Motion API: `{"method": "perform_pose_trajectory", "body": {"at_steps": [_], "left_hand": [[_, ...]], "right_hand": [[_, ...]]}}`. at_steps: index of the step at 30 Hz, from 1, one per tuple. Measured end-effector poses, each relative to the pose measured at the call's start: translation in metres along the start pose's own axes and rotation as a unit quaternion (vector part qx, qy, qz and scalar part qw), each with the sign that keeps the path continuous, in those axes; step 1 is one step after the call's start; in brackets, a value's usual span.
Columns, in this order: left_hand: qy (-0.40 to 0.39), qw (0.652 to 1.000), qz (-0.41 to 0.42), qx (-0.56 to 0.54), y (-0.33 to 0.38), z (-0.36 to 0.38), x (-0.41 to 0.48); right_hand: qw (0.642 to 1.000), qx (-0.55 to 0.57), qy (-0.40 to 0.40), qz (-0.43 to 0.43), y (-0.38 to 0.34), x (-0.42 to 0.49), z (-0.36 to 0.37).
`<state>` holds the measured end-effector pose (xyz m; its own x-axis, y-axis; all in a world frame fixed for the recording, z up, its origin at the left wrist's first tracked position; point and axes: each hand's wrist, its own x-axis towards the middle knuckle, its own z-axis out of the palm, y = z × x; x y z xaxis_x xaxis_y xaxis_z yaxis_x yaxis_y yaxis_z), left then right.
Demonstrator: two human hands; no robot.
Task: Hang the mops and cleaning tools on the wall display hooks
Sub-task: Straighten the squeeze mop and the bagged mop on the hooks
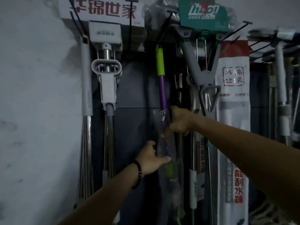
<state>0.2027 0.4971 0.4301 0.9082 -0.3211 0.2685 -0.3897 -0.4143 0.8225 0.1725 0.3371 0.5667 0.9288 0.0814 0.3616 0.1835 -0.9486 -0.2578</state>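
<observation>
A mop with a purple pole and a lime-green grip [160, 69] hangs upright in the middle of the dark wall display, its top end under a black hook [165, 25]. Clear plastic wrap covers its lower part. My right hand [178, 121] grips the pole around mid-height. Lower down, my left hand [153, 157], with a dark bead bracelet on the wrist, holds the wrapped part of the same pole, thumb across the plastic. Whether the green end sits on the hook is not clear.
White sponge mops with steel poles [108, 78] hang at the left beside a bare pale wall [35, 95]. Grey squeeze mops [199, 73] and a white packaged mop with red print [233, 111] hang at the right. More black hooks [240, 28] jut out above.
</observation>
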Motion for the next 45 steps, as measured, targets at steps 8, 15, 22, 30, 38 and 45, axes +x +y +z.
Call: {"method": "perform_pose_trajectory", "body": {"at_steps": [8,15,22,30,38,45], "left_hand": [[0.132,0.989,0.053,-0.036,-0.005,0.037,0.032],[0.165,0.981,0.074,-0.074,-0.008,0.058,0.047],[0.163,0.982,0.06,-0.068,-0.007,0.06,0.069],[0.162,0.983,0.025,-0.081,-0.014,0.049,0.1],[0.179,0.982,0.007,-0.057,-0.016,0.049,0.121],[0.189,0.981,-0.012,-0.052,-0.017,0.05,0.115]], "right_hand": [[0.972,0.218,0.089,-0.021,0.039,0.039,0.034],[0.953,0.291,0.077,-0.034,0.048,0.049,0.044],[0.962,0.254,0.1,-0.013,0.043,0.068,0.054],[0.966,0.245,0.083,0.024,0.034,0.098,0.06],[0.971,0.227,0.071,0.017,0.04,0.117,0.062],[0.976,0.202,0.085,-0.017,0.046,0.101,0.061]]}}
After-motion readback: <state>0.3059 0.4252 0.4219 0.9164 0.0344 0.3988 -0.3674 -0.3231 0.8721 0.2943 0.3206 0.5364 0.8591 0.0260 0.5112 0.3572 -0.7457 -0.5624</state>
